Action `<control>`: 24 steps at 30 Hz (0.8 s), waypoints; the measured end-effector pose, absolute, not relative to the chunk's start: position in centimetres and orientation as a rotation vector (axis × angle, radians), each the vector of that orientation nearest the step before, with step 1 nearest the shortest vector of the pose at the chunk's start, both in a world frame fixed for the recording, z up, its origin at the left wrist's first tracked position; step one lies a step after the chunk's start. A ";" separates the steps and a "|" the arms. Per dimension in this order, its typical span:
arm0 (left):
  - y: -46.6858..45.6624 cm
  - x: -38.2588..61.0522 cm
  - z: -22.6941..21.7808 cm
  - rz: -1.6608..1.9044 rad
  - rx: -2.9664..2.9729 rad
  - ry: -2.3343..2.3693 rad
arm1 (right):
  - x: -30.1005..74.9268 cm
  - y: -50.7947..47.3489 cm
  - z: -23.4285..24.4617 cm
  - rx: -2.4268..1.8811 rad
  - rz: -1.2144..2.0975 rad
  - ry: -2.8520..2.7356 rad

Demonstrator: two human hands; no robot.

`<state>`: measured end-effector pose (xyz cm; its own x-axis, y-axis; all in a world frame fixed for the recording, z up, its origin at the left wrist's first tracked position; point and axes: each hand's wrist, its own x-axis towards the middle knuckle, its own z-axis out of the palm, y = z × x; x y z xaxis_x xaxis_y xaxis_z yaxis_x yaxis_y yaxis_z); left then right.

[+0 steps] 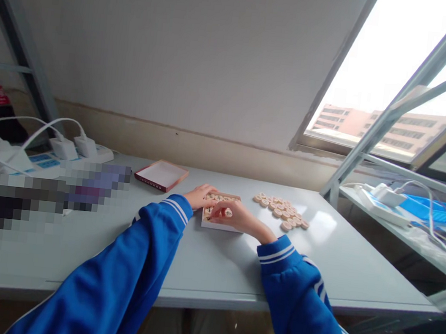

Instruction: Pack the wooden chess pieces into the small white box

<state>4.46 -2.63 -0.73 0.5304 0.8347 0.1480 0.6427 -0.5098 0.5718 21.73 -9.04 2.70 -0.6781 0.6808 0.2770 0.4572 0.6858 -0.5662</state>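
- Your left hand [201, 195] rests on the left edge of a small shallow box [220, 212] on the grey counter [213, 261], fingers loosely curled against it; whether it grips the box cannot be told.
- Your right hand [237, 216] lies over the box, fingers bent down onto the round pieces [218, 198] packed inside, fingertips touching one; whether it is pinched cannot be told.
- The box sits mid-counter, just ahead of your blue sleeves.
- A loose cluster of pale discs [281, 209] lies flat on the counter just right of the box, apart from your right hand.
- A red-edged lid [161, 175] lies open side up, behind and left of the box.
- A power strip [48, 159] with white plugs sits far left.
- A window [408, 75] opens at upper right.
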 end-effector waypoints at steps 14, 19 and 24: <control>-3.0 4.6 -0.2 0.549 2.331 1.229 | 26.7 -7.5 3.1 -1.611 -0.371 -2.148; -2.7 4.5 -0.4 0.532 2.338 1.244 | 29.6 -6.8 2.1 -1.879 -0.536 -2.200; -2.6 4.5 -0.5 0.555 2.338 1.238 | 28.9 -7.5 2.9 -1.919 -0.447 -2.206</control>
